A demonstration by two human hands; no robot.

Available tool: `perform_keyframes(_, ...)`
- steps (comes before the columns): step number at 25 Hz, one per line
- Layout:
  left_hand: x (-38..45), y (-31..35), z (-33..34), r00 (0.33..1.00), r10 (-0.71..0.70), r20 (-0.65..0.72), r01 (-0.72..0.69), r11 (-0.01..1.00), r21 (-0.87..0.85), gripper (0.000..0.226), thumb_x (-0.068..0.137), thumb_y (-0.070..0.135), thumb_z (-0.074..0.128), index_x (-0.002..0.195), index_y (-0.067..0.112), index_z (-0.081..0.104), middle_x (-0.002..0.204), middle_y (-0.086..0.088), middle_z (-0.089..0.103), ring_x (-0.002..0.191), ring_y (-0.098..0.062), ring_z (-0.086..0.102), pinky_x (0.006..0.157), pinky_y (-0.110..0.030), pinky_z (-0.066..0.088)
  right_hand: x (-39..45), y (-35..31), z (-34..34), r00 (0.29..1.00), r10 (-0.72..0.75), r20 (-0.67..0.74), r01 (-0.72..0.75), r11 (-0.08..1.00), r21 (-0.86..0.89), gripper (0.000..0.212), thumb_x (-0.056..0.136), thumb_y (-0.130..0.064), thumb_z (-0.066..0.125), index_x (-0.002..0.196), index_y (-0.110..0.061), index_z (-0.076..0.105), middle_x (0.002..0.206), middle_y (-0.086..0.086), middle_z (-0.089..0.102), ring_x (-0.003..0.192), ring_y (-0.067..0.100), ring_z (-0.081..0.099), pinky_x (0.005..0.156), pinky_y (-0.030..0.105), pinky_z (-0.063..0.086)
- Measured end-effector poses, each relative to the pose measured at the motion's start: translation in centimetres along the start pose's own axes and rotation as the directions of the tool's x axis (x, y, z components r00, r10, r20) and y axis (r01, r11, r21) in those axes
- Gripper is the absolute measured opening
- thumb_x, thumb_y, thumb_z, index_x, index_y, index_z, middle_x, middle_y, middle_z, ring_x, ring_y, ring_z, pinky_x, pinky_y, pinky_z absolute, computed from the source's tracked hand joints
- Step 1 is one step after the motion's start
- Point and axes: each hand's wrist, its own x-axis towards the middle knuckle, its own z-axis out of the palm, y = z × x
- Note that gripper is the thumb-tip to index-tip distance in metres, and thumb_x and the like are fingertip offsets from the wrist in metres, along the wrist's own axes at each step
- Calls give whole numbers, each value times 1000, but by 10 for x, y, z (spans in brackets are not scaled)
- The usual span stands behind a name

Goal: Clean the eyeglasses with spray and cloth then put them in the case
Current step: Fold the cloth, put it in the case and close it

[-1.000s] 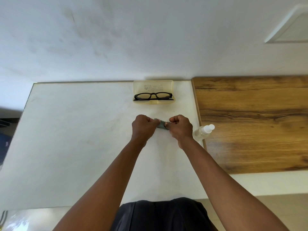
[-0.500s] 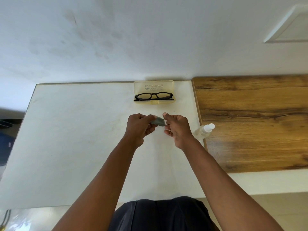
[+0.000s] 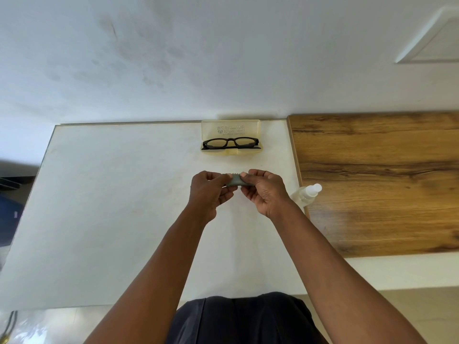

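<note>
Black-framed eyeglasses [image 3: 230, 143] lie in an open, translucent yellowish case [image 3: 231, 129] at the far edge of the white table [image 3: 111, 207]. Nearer to me, my left hand [image 3: 210, 191] and my right hand [image 3: 264, 192] together pinch a small folded grey cloth [image 3: 234, 180] above the table, one hand on each end. A small clear spray bottle with a white cap [image 3: 306, 193] lies on its side just right of my right hand, at the seam with the wooden surface.
A wood-grain surface [image 3: 377, 182] adjoins the white table on the right. A white wall rises behind the table. Dark objects [image 3: 10, 214] sit beyond the table's left edge. My dark clothing shows at the bottom.
My hands have lifted slightly and turned palm-up. The cloth was bunched between closed fists; now fingertips hold it folded small. Glasses, case and bottle have not moved.
</note>
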Motion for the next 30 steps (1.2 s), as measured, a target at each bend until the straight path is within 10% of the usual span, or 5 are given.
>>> perform_keyframes(9, 9, -9, -1, 996, 64, -68, -57, 994, 96, 16, 87, 6, 61, 84, 18, 50, 91, -12, 63, 72, -21, 67, 66, -29, 55, 15, 5, 3, 984, -163, -75, 137, 953, -272, 12, 83, -14, 67, 74, -12, 60, 82, 6, 61, 77, 20, 61, 61, 27, 55)
perform_keyframes(19, 11, 6, 2, 971, 218, -97, -209, 974, 89, 16, 85, 6, 63, 90, 16, 52, 89, -10, 64, 73, -18, 64, 73, -27, 55, 15, -15, 14, 963, -267, -24, 240, 897, -370, 21, 81, -5, 68, 98, -10, 59, 108, 13, 59, 92, 25, 62, 68, 27, 57)
perform_keyframes(30, 43, 55, 15, 940, 326, -100, -295, 925, 239, 14, 85, 6, 59, 94, 16, 56, 86, -5, 62, 77, -22, 64, 80, -34, 56, 30, -56, 45, 911, -413, -14, 369, 828, -423, 16, 81, -6, 67, 96, -6, 62, 93, 5, 60, 84, 19, 60, 71, 28, 57)
